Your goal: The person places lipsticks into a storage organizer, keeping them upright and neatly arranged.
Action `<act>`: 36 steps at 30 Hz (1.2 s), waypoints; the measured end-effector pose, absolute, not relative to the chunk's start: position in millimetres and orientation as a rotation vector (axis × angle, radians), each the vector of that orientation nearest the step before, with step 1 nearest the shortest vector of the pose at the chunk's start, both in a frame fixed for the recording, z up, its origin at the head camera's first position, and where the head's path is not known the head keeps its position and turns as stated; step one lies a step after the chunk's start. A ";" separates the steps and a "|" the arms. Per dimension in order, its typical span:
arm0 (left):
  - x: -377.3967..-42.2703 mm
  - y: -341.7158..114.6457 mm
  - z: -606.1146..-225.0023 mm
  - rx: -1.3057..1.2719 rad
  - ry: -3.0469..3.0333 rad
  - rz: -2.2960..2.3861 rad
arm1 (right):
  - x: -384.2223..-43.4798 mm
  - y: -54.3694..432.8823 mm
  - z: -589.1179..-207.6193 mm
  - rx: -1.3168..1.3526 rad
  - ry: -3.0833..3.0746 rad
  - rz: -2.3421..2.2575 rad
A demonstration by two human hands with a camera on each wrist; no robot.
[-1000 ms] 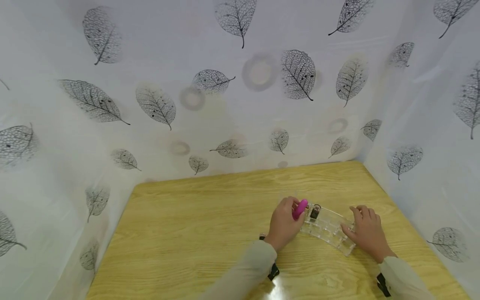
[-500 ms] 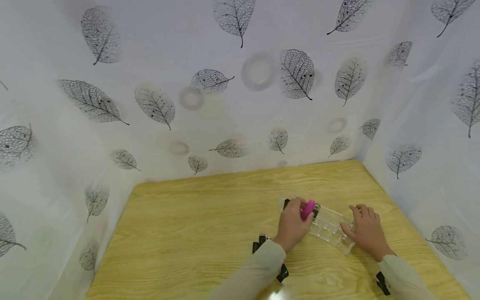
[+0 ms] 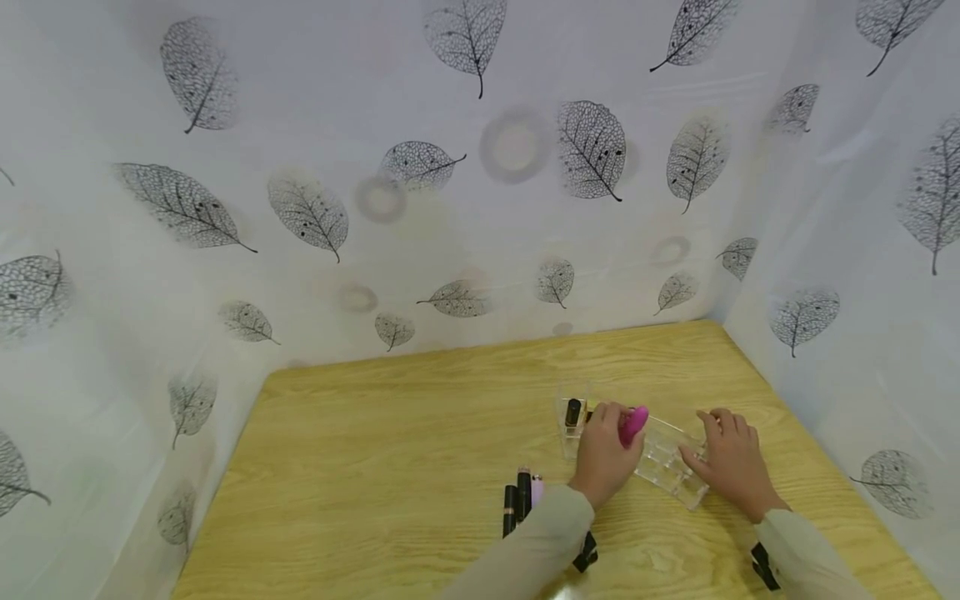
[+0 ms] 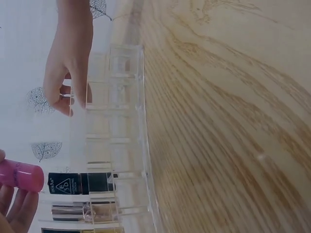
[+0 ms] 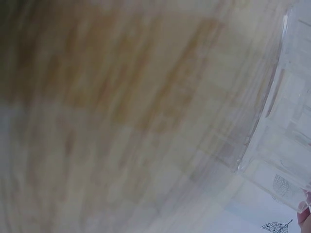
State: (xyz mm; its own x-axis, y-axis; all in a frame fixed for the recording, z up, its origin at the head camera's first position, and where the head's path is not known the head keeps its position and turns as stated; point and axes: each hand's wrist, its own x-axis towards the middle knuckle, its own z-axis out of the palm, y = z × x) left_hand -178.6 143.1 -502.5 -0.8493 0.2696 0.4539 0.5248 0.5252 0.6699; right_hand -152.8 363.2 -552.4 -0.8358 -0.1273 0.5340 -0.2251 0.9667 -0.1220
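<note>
My left hand [image 3: 606, 454] pinches a pink lipstick tube [image 3: 633, 425], held over a clear acrylic lipstick organizer [image 3: 663, 467]. In the left wrist view the pink tube [image 4: 24, 175] lies level with a black labelled lipstick [image 4: 65, 184] standing in a slot. Beside that one are a clear-bodied lipstick [image 4: 70, 212] and a dark gold-trimmed one, cut off by the frame. Thumb and fingers of my right hand [image 3: 735, 462] hold the organizer's right end. A black-capped lipstick [image 3: 573, 412] stands in the leftmost part. My left hand hides some middle slots in the head view.
Near my left sleeve, two black tubes [image 3: 523, 492] and a lilac tube [image 3: 537, 490] lie on the wooden table [image 3: 375, 467], partly covered by the sleeve. A white leaf-printed curtain [image 3: 465, 233] surrounds the table's back and sides.
My left hand has moved right along the organizer with the pink lipstick tube, uncovering the leftmost black-capped lipstick and the tubes by the sleeve. My right hand stays at the organizer's end.
</note>
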 end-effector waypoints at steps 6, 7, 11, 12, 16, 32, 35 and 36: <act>-177.7 152.8 -507.2 -0.648 -2.449 -1.249 | -152.3 364.0 -551.2 0.238 -2.586 0.244; -177.4 154.3 -508.2 -0.648 -2.442 -1.247 | -152.3 364.1 -551.2 0.237 -2.587 0.243; -176.0 158.6 -509.5 -0.651 -2.406 -1.209 | -152.9 364.9 -551.8 0.247 -2.572 0.233; -175.8 159.7 -509.8 -0.649 -2.399 -1.198 | -153.1 365.2 -552.0 0.251 -2.566 0.229; -175.2 164.5 -511.7 -0.632 -2.391 -1.202 | -153.5 365.9 -552.2 0.259 -2.550 0.220; -179.6 178.4 -538.0 -0.662 -2.160 -1.133 | -152.3 363.3 -551.6 0.221 -2.599 0.215; -181.4 179.5 -543.7 -0.670 -2.112 -1.118 | -152.5 363.5 -552.0 0.215 -2.607 0.229; -181.8 179.9 -545.2 -0.671 -2.101 -1.115 | -152.5 363.5 -551.9 0.215 -2.607 0.234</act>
